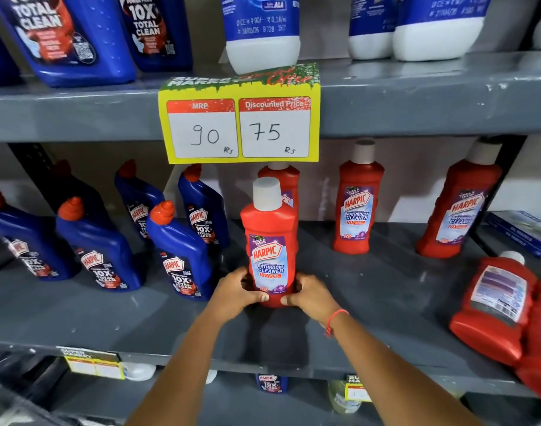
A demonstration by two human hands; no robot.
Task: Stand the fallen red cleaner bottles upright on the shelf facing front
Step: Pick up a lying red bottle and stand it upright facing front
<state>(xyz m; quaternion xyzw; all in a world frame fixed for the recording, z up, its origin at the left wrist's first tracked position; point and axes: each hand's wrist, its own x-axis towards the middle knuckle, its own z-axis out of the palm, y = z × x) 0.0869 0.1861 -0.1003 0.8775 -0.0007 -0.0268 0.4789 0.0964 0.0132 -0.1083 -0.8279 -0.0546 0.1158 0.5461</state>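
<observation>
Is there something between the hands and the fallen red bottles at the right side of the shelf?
Nothing visible. Bare shelf separates the right hand from the fallen red bottles; both hands hold an upright red bottle.

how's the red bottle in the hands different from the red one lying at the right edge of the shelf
The held red bottle stands upright; the lying red bottle is on its side. The held one shows its front label with the brand name, the lying one shows its back label with fine print. Both hands, left hand and right hand, grip the held one; nothing touches the lying one. Both are red with pale caps.
</observation>
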